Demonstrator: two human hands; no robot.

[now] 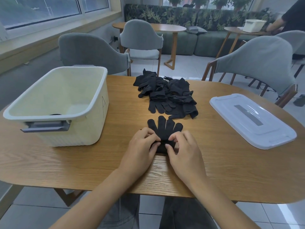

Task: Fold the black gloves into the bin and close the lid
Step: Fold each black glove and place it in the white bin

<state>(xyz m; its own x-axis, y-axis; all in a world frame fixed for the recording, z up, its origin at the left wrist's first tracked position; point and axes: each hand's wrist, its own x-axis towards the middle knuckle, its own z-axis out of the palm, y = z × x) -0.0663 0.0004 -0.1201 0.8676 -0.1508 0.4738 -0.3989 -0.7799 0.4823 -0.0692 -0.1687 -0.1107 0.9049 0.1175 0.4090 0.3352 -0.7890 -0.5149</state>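
From the head view, a wooden table (214,171) fills the middle of the scene. Near its near edge, at the centre, a single black glove (165,128) lies flat with its four fingers pointing away from the person. The left hand (142,146) and the right hand (183,147) meet over the glove's cuff end, side by side. Both have their fingers curled, with fingertips and thumbs pinching the black fabric at the cuff, which looks bunched or turned over between them; how far it is folded cannot be told.

Farther off, just beyond the glove's fingertips, sits a loose pile of black gloves (166,93), some flat, some crumpled, reaching toward the far edge of the table.

To the left stands the cream bin (99,103), open at the top, with a grey handle on its near wall and a letter "A" drawn on its right wall. A small dark shape shows at the bottom near the near rim; what it is cannot be told. To the right, well apart from the bin, the translucent lid (267,129) lies flat on the table, with a grey strip along its middle.

Grey chairs (257,63) stand around the far side of the table.
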